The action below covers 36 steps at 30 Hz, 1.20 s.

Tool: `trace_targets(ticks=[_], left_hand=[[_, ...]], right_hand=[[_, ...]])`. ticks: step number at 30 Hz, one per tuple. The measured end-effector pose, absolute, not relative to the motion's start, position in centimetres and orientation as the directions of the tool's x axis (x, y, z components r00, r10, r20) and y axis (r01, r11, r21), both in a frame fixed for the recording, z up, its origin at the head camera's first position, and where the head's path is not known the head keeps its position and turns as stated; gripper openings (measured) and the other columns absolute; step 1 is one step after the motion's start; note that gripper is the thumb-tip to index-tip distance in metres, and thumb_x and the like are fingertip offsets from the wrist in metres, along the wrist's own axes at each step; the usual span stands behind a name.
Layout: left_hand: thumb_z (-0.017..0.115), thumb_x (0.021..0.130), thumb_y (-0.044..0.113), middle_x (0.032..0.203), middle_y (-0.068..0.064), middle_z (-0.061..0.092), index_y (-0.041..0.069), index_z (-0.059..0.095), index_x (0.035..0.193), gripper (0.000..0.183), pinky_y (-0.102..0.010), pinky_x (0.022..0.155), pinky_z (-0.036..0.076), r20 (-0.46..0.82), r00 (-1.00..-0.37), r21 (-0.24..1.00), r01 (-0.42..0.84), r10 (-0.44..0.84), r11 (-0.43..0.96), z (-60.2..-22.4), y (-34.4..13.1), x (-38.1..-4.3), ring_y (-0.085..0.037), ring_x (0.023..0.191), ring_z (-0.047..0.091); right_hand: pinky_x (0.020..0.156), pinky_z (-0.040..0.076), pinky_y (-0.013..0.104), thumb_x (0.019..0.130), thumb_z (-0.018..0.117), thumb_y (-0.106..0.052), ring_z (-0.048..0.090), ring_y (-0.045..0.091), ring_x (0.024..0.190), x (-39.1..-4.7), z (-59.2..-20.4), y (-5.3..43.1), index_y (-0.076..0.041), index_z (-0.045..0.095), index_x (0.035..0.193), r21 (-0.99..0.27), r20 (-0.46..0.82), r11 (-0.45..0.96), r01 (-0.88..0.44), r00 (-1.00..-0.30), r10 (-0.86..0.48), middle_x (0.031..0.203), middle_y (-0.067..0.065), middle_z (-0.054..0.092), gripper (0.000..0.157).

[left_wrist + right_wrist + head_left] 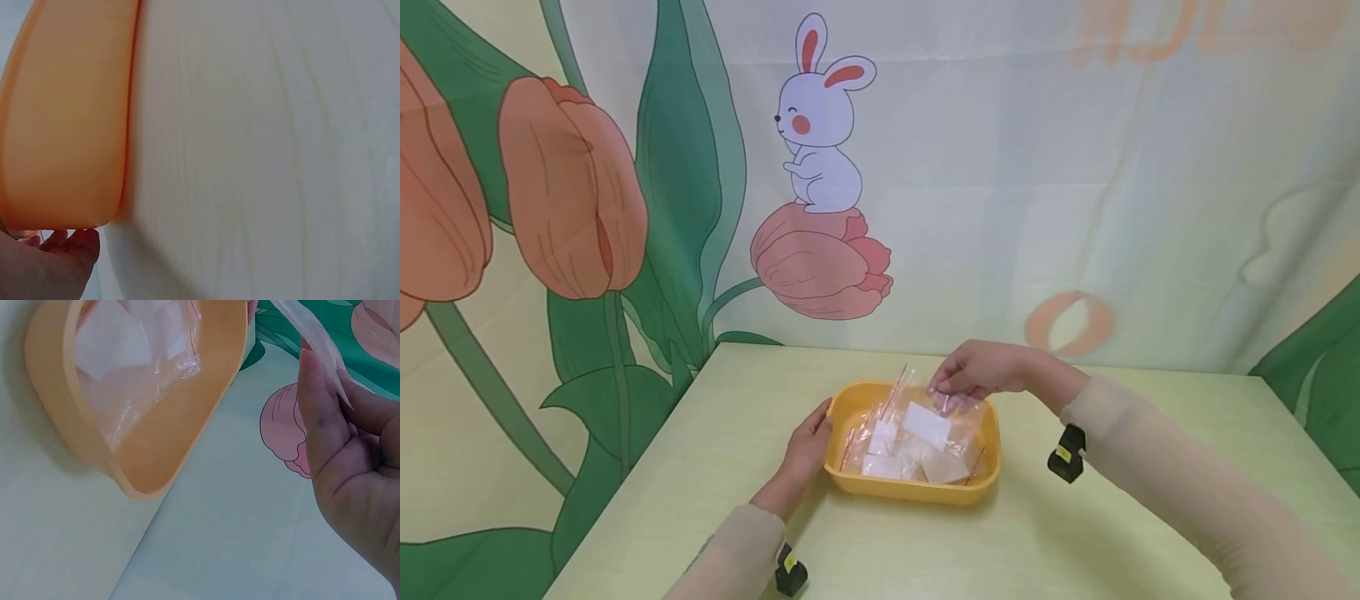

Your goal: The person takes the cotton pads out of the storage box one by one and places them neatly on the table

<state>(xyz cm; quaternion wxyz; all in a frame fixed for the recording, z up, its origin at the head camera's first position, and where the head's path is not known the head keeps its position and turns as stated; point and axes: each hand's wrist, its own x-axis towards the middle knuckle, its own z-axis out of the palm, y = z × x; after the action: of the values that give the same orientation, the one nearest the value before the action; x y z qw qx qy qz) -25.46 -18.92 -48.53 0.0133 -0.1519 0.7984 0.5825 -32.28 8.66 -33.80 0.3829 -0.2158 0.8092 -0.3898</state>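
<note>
My right hand [981,368] pinches the top edge of a clear plastic zip bag [966,421] between thumb and fingers, over the right part of a yellow plastic tub [917,492]. A white paper label [927,425] shows on that bag. In the right wrist view the pinched film [319,340] stands up between the thumb and fingers. More clear bags with white labels and red zip lines lie in the tub, overlapping one another. Against the tub's left end rests my left hand [805,450], its fingers [81,244] along the outer wall.
The tub stands on a pale wood-grain table [1120,533]. Behind the table hangs a cloth backdrop [985,167] printed with a rabbit and tulips. Each wrist wears a small black camera, one [1066,454] hanging under the right sleeve.
</note>
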Motion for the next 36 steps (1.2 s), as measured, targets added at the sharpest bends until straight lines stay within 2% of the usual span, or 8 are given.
trace_targets(ticks=[11, 23, 34, 36], left_hand=[[0.036, 0.112, 0.019, 0.166, -0.021, 0.032, 0.010, 0.034, 0.160, 0.049, -0.054, 0.128, 0.028, -0.187, -0.956, 0.934, -0.244, -0.226, 0.261, -48.6, -19.1, -25.5, -0.042, 0.156, 0.027], [0.036, 0.112, 0.020, 0.168, -0.020, 0.030, 0.012, 0.032, 0.161, 0.050, -0.053, 0.128, 0.028, -0.199, -0.954, 0.930, -0.255, -0.223, 0.265, -48.6, -19.1, -25.4, -0.041, 0.157, 0.026], [0.036, 0.112, 0.019, 0.166, -0.021, 0.031, 0.011, 0.034, 0.160, 0.049, -0.054, 0.129, 0.026, -0.186, -0.958, 0.931, -0.243, -0.218, 0.273, -48.4, -19.1, -25.3, -0.042, 0.156, 0.027], [0.035, 0.112, 0.019, 0.166, -0.021, 0.031, 0.011, 0.033, 0.160, 0.050, -0.054, 0.129, 0.026, -0.188, -0.958, 0.931, -0.244, -0.215, 0.271, -48.4, -19.1, -25.3, -0.043, 0.156, 0.026]], right_hand=[[0.069, 0.057, 0.016, 0.104, 0.055, -0.006, 0.065, 0.003, 0.078, -31.1, -34.5, 10.9, 0.011, 0.060, 0.132, -0.852, -0.399, 0.524, -0.001, -0.647, -0.650, 0.093, -0.007, 0.073, 0.033], [0.079, 0.062, 0.018, 0.105, 0.051, -0.006, 0.072, 0.002, 0.088, -29.7, -35.1, 13.9, 0.015, 0.055, 0.133, -0.924, -0.327, 0.372, 0.091, -0.694, -0.642, 0.096, -0.009, 0.077, 0.035], [0.080, 0.062, 0.017, 0.106, 0.049, -0.006, 0.075, 0.003, 0.091, -28.7, -36.1, 17.6, 0.004, 0.063, 0.122, -0.957, -0.263, 0.268, 0.111, -0.721, -0.640, 0.098, -0.007, 0.077, 0.023], [0.081, 0.063, 0.017, 0.106, 0.049, -0.006, 0.075, 0.003, 0.092, -28.7, -36.5, 18.4, -0.002, 0.065, 0.118, -0.961, -0.255, 0.251, 0.117, -0.725, -0.639, 0.098, -0.006, 0.077, 0.021]])
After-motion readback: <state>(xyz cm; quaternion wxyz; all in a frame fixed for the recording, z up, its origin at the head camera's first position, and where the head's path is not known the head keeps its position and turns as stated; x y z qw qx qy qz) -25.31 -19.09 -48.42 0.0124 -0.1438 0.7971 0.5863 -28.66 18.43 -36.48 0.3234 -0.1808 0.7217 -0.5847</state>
